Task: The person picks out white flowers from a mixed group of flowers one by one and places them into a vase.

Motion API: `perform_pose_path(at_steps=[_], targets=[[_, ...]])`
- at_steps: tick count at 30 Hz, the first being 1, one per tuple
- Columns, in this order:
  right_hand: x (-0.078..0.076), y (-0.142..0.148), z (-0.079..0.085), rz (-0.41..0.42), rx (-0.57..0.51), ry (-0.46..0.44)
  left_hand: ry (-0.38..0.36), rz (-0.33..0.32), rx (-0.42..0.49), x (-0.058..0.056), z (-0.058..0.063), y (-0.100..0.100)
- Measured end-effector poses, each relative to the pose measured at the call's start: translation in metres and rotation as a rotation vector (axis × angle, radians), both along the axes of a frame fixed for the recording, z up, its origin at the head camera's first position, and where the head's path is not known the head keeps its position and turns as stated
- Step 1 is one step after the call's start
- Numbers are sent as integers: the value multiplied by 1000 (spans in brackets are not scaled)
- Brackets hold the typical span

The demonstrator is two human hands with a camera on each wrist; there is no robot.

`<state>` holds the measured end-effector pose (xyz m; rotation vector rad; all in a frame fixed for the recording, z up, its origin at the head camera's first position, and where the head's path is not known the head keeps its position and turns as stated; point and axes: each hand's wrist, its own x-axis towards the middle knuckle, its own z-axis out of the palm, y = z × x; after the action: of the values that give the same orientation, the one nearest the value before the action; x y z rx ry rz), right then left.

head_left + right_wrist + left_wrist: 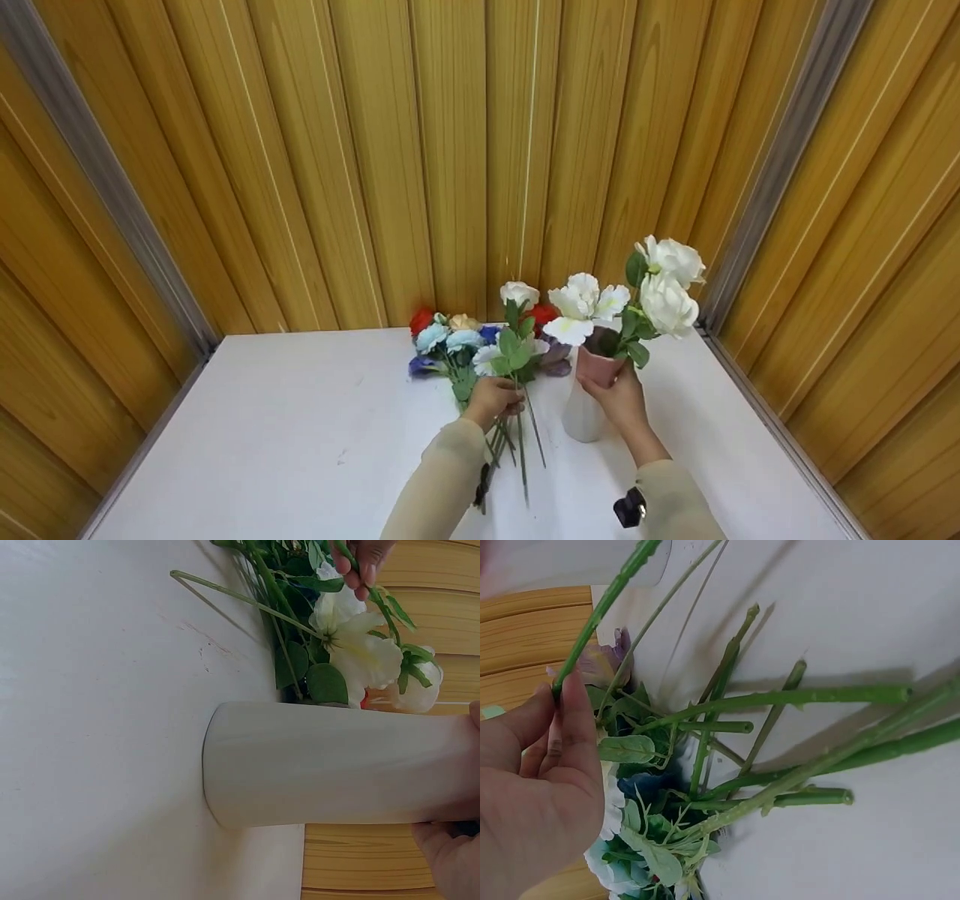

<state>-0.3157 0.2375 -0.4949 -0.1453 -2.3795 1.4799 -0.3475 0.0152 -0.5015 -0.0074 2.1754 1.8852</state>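
Note:
My left hand (491, 401) pinches the green stem (600, 611) of a white rose (519, 294), which stands upright above the fingers with leaves below its bloom. My right hand (622, 403) grips a tall vase (583, 417) near its pink rim; the body is white. In the right wrist view the base of the vase (300, 765) meets the table. Out of its mouth lean a white iris-like flower (581, 304) and two white roses (667, 304). Their stems inside the vase are hidden.
Left of the vase lies a pile of artificial flowers: light blue blooms (463, 340), a red one (421, 321), a purple one (555, 358). Several cut stems (840, 695) point towards the front of the white table (300, 435). Wood-patterned panels (450, 150) enclose the back and sides.

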Motion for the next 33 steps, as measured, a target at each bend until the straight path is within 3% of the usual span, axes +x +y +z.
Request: perform_pose_path(at_steps=[7, 14, 21, 33], targets=[[-1, 1, 1, 7, 2, -23, 33, -21, -54, -1, 11, -5], [0, 2, 2, 20, 15, -44, 61, -50, -40, -1, 19, -11], [1, 2, 2, 28, 8, -49, 29, -19, -25, -3, 28, -14], [0, 2, 3, 44, -15, -76, 75, -13, -19, -13, 52, -18]])
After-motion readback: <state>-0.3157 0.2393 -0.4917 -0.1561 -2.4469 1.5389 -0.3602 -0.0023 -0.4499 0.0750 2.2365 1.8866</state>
